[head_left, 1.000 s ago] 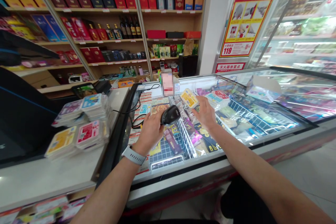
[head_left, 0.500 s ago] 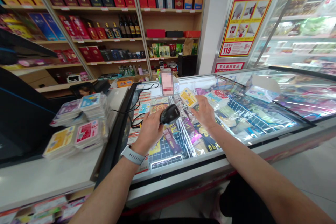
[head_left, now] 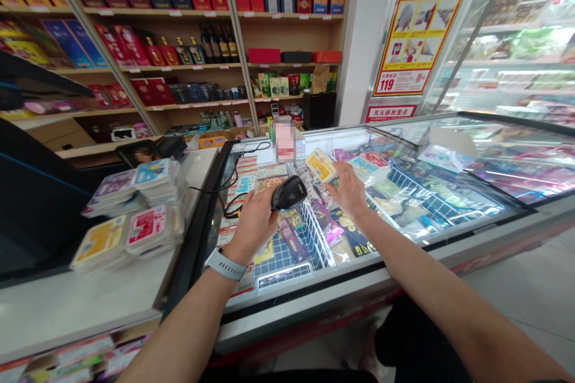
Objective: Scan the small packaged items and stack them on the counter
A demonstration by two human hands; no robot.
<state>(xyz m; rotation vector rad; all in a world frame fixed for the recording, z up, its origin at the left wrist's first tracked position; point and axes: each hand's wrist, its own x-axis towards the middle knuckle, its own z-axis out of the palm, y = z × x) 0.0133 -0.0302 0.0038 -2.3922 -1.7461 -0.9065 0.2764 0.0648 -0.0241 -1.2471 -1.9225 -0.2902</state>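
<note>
My left hand (head_left: 255, 218) is wrapped round a black barcode scanner (head_left: 290, 193), whose head points right over the glass freezer top (head_left: 274, 294). To the right of it, my right hand (head_left: 349, 191) grips a box with a yellow label (head_left: 320, 165) by its right edge, above the glass. Just beyond that hand lie boxes with blue and red labels (head_left: 371, 164). A black cable (head_left: 233, 176) loops over the glass behind my left hand. The scanner and the yellow-labelled box are apart.
Stacks of boxes with pink (head_left: 147, 228), yellow (head_left: 99, 240) and blue labels (head_left: 153, 173) stand on the white counter (head_left: 81, 305) at left. An open white carton (head_left: 447, 149) sits on the freezer at right. Dark equipment (head_left: 36, 203) is at far left. Shelves (head_left: 179, 61) line the back.
The view has shifted slightly. Both hands keep nearly the same places, still holding the scanner and the yellow-labelled box.
</note>
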